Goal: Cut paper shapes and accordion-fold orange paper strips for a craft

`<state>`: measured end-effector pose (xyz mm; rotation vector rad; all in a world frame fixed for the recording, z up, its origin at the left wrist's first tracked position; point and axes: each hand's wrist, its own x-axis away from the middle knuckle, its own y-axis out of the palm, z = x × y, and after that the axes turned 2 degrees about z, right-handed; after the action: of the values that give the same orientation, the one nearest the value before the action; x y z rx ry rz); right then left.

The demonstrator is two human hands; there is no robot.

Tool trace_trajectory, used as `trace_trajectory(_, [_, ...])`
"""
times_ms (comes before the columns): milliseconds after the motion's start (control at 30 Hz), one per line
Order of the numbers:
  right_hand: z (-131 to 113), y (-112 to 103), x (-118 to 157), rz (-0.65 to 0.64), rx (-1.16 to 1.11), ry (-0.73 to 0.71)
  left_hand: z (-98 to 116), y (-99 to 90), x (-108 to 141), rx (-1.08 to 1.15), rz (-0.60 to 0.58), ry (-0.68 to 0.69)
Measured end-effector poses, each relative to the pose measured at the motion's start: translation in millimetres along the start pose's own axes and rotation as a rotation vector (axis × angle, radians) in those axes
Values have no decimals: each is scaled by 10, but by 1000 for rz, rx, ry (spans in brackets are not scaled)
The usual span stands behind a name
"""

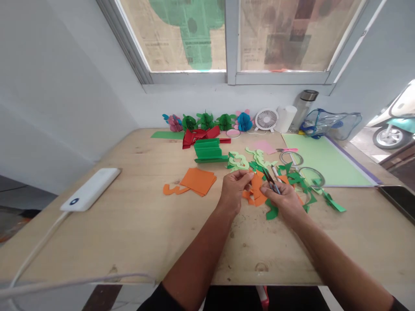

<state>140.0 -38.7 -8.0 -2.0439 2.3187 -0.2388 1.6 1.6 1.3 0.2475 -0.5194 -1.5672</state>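
My left hand [234, 190] is closed, thumb and finger pinching a cut piece of orange paper [256, 186]. My right hand [285, 199] is closed around a small pair of scissors [271, 179], whose dark blades point up and away from me. Its thumb reaches the right side of the orange paper; whether it presses on it I cannot tell. Green paper scraps [272, 210] lie under and beside my right hand. Left of my hands, a stack of orange paper squares [198, 180] rests on the table, with a wavy orange cutout [171, 189] touching its edge.
Folded green paper [207, 150], red paper strips [198, 136] and pale green cutouts [238, 161] lie beyond. Tape rolls [311, 177] sit on a green sheet [340, 162]. Paper figures [205, 120], a small fan [266, 119] and a bottle [303, 110] line the wall. A power bank [91, 189] lies left.
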Motion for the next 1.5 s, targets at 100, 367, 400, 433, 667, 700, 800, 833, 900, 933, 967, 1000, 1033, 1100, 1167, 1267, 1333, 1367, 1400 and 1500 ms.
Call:
trace_trajectory(100, [-11,-2,-8,-5,-30,-8,-1,15,10,-1,-4,-10])
trace_trajectory(367, [-36,-33,-29,33,-45,-10,18,-15,22,-83,-115,-67])
trace_trajectory(400, [-30,-41,-35,36,-43,-11,21,-29,19,-114,-145,-77])
trace_trajectory(433, [-23,-50,-42,38,-41,-12,23,-44,13,-151,-173,-86])
trace_trajectory(667, [34,-76,-76,45,-16,-15,-22,-122,-60,-351,-284,-125])
trace_trajectory(700, [36,-74,-75,43,-15,-16,-28,-125,-65,-355,-285,-120])
trace_trajectory(800, [30,-65,-73,38,-13,-19,-24,-123,-61,-375,-289,-103])
trace_trajectory(833, [27,-62,-74,38,-11,-20,-19,-122,-58,-387,-288,-95])
trace_trajectory(900, [24,-59,-77,42,-6,-23,-14,-122,-58,-407,-286,-81])
trace_trajectory(933, [25,-59,-79,43,-3,-24,-16,-125,-64,-413,-285,-77])
trace_trajectory(967, [28,-60,-83,44,-1,-25,-21,-130,-73,-417,-283,-76])
trace_trajectory(1000, [32,-62,-86,43,2,-24,-29,-137,-84,-421,-281,-77])
trace_trajectory(1033, [36,-64,-89,42,4,-23,-38,-146,-96,-426,-281,-80])
trace_trajectory(1100, [44,-69,-93,40,7,-19,-55,-165,-117,-439,-286,-86])
trace_trajectory(1167, [48,-72,-95,39,9,-13,-61,-179,-126,-456,-290,-87])
trace_trajectory(1267, [42,-72,-94,39,9,-5,-51,-188,-122,-477,-279,-82])
trace_trajectory(1333, [35,-71,-91,37,8,-5,-31,-189,-113,-482,-276,-81])
trace_trajectory(1367, [32,-71,-90,36,7,-5,-19,-189,-109,-483,-278,-82])
trace_trajectory(1400, [30,-71,-88,35,5,-7,-5,-188,-104,-483,-283,-85])
trace_trajectory(1500, [34,-70,-87,35,2,-11,33,-185,-88,-486,-298,-101])
